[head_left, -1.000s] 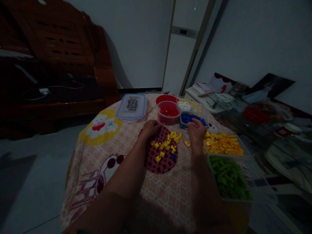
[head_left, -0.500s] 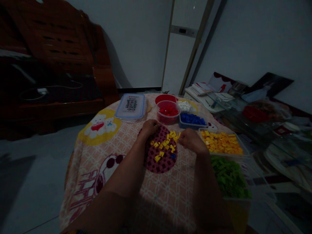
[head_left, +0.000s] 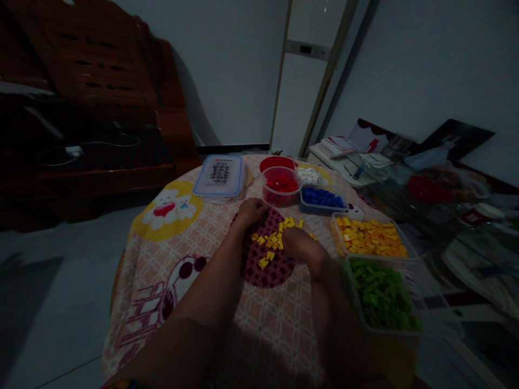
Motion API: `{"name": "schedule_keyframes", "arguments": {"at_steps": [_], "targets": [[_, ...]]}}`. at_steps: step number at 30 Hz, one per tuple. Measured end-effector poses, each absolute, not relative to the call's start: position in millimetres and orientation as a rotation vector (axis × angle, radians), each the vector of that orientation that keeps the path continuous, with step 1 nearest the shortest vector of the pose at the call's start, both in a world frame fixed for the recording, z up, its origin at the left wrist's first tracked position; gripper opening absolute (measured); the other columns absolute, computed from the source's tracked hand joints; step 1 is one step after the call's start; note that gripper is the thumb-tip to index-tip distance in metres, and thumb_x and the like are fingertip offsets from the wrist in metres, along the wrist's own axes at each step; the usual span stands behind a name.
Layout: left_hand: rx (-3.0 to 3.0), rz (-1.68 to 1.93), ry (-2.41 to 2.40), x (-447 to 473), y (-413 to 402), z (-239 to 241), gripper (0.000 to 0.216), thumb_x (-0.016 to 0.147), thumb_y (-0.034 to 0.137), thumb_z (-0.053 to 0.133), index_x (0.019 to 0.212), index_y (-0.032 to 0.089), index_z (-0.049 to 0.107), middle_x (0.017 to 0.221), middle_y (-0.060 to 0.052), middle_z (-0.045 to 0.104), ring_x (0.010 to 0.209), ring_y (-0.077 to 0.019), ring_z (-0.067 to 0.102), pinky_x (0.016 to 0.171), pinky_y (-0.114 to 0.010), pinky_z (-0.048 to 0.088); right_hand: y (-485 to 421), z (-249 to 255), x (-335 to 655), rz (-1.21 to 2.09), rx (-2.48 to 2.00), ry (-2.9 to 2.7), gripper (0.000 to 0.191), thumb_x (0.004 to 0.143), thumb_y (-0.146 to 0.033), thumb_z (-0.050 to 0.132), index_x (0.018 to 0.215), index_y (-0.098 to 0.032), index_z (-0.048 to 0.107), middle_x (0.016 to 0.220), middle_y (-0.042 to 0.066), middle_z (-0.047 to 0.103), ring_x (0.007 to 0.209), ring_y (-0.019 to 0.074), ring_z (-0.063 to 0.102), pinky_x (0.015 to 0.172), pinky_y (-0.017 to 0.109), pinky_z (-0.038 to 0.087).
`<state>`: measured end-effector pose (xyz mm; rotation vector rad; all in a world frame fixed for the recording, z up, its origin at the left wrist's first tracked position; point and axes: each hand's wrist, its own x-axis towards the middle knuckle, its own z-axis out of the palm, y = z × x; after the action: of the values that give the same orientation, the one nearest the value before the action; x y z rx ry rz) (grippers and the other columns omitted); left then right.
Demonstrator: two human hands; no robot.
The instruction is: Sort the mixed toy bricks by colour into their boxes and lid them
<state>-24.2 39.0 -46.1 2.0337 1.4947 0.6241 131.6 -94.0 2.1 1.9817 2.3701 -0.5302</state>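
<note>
A loose pile of small yellow bricks [head_left: 272, 241] lies on a dark red dotted circle of the tablecloth [head_left: 182, 254]. My left hand [head_left: 250, 212] rests curled at the pile's far left edge, fingers closed; what it holds, if anything, is hidden. My right hand [head_left: 300, 244] lies over the right part of the pile, fingers bent down onto the bricks and hidden from view. Just beyond the pile stands a round tub of red bricks [head_left: 281, 187], with a tray of blue bricks [head_left: 322, 198] to its right.
A tray of orange-yellow bricks [head_left: 370, 236] and a tray of green bricks [head_left: 381, 294] line the table's right edge. A lidded clear box [head_left: 219, 175] sits far left. A red lid [head_left: 276, 162] and white bricks [head_left: 307, 174] lie behind. Cluttered glass table to the right; wooden bench to the left.
My right hand came back from above the blue tray and dropped leftward onto the yellow pile. The left hand stayed where it was.
</note>
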Motion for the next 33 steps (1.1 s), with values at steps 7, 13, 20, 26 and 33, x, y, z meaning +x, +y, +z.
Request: {"name": "schedule_keyframes", "arguments": {"at_steps": [7, 13, 20, 26, 33], "targets": [[2.034, 0.614, 1.484, -25, 38, -44, 0.026, 0.086, 0.03, 0.057, 0.093, 0.016, 0.078, 0.08, -0.006, 0.075, 0.074, -0.0173, 0.064, 0.071, -0.026, 0.045, -86, 7, 146, -0.491, 2.142, 2.398, 0.017, 0.074, -0.007, 0.058, 0.068, -0.016, 0.071, 0.075, 0.011, 0.074, 0.076, 0.0217, 0.069, 0.075, 0.028, 0.051], [2.064, 0.594, 1.496, -25, 39, -45, 0.027, 0.086, 0.03, 0.056, 0.094, 0.015, 0.078, 0.083, -0.007, 0.075, 0.074, -0.0173, 0.063, 0.073, -0.026, 0.045, -67, -4, 172, -0.294, 3.301, 2.496, 0.03, 0.082, -0.019, 0.052, 0.105, -0.013, 0.07, 0.098, 0.013, 0.074, 0.085, 0.0221, 0.071, 0.079, 0.034, 0.056], [2.085, 0.578, 1.518, -25, 41, -46, 0.028, 0.086, 0.029, 0.056, 0.096, 0.015, 0.078, 0.088, -0.008, 0.076, 0.077, -0.0177, 0.064, 0.073, -0.026, 0.045, -67, 1, 185, 0.017, 3.564, 2.538, 0.037, 0.083, -0.021, 0.051, 0.115, -0.011, 0.067, 0.111, 0.017, 0.071, 0.095, 0.0231, 0.07, 0.089, 0.039, 0.055], [2.051, 0.623, 1.477, -25, 40, -49, 0.027, 0.086, 0.029, 0.056, 0.095, 0.015, 0.077, 0.079, -0.006, 0.075, 0.072, -0.0171, 0.063, 0.068, -0.025, 0.044, -84, 19, 157, -0.085, 3.169, 2.755, 0.033, 0.089, -0.025, 0.049, 0.113, -0.015, 0.069, 0.109, 0.014, 0.072, 0.095, 0.0227, 0.069, 0.087, 0.036, 0.054], [2.068, 0.622, 1.499, -24, 43, -50, 0.027, 0.086, 0.032, 0.056, 0.094, 0.017, 0.077, 0.082, -0.007, 0.076, 0.072, -0.0174, 0.064, 0.067, -0.026, 0.043, -145, -14, 167, 0.01, 2.735, 2.692, 0.033, 0.091, -0.026, 0.052, 0.12, -0.018, 0.065, 0.115, 0.016, 0.068, 0.11, 0.0268, 0.063, 0.098, 0.044, 0.05]]}}
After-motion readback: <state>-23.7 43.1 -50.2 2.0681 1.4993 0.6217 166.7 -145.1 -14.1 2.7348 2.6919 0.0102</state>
